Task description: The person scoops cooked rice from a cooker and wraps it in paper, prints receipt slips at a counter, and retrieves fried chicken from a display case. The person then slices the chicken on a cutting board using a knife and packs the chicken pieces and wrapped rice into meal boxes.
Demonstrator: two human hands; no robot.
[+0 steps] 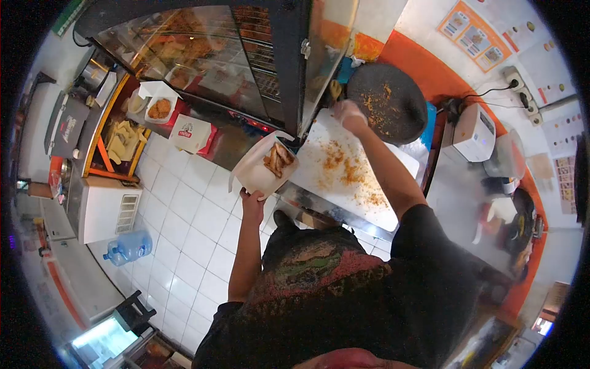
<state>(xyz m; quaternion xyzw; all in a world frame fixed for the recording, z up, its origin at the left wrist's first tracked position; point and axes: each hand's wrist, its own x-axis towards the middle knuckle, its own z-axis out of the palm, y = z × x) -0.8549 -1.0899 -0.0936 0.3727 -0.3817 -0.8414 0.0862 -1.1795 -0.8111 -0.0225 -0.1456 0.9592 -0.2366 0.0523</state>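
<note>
My left hand [252,200] grips the near edge of an open paper food box [263,183], which is tilted beside the cutting board. Sliced, browned fried chicken [279,161] lies in the box. My right hand [350,115], in a clear plastic glove, is over the far end of the white cutting board [313,178], just left of a dark stone mortar [393,101]. The glove is blurred, so its fingers and anything in them cannot be made out. Orange-brown crumbs [350,169] cover much of the board, and more crumbs lie in the mortar.
A glass display warmer [196,55] stands ahead, its glass door [326,55] swung out near my right hand. A closed box [192,133] and an open box with fried chicken [160,104] sit left. A white printer-like machine [473,132] stands right; a water jug [129,247] lies on the floor.
</note>
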